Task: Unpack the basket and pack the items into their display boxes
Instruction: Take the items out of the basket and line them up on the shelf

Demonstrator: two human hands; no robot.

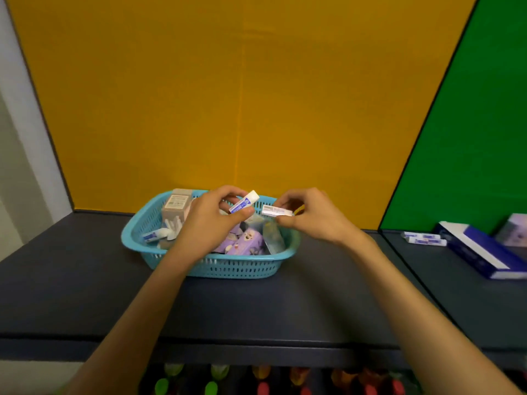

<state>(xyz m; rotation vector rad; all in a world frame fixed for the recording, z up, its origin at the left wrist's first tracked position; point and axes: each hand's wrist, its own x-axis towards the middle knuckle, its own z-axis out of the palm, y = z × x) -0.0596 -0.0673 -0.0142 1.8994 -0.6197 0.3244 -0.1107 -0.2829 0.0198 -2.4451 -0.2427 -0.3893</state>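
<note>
A turquoise plastic basket (228, 267) stands on the dark shelf, holding purple packets (245, 242), a beige box (176, 205), a clear packet and a small white-and-blue tube (155, 235). Above the basket my left hand (211, 216) pinches a small white-and-blue tube (243, 205) between thumb and fingers. Beside it my right hand (309, 216) pinches a small white box (276, 210) held level. A blue-and-white display box (482, 250) lies open at the far right, with two small white-and-blue items (425, 238) just left of it.
A yellow back wall and a green side wall enclose the dark shelf (85, 295). Another pale packet (513, 229) sits behind the display box. Below the shelf's front edge stand bottles with green and red caps (263, 387).
</note>
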